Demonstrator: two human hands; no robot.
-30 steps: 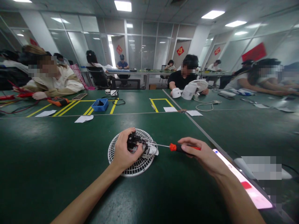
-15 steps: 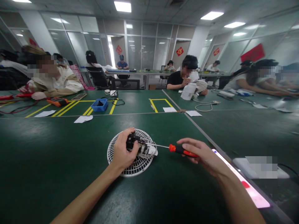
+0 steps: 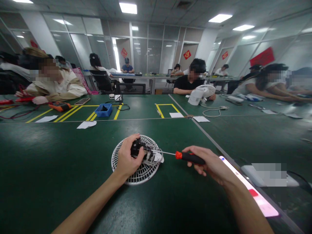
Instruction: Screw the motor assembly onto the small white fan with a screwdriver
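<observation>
"How is the left hand [image 3: 128, 160] posed?"

"Palm down, forearm slanting up from the lower left, thumb and fingers clamped on a black plastic mechanism [image 3: 135, 147]. That sits over a round, white, slatted plastic grille [image 3: 145, 174] lying on the dark green tabletop [image 3: 92, 156]."

"And the right hand [image 3: 209, 160]?"

"Reaching in from the lower right, it loosely holds a metal-shafted screwdriver with a black-and-red handle [image 3: 191, 158], lower fingers partly uncurled. The shaft points left to the mechanism; I can't tell what its tip meets."

"Any change from half a second ago?"

"The handle has rolled: its red strip showed, now black does. The left grip looks the same."
</observation>
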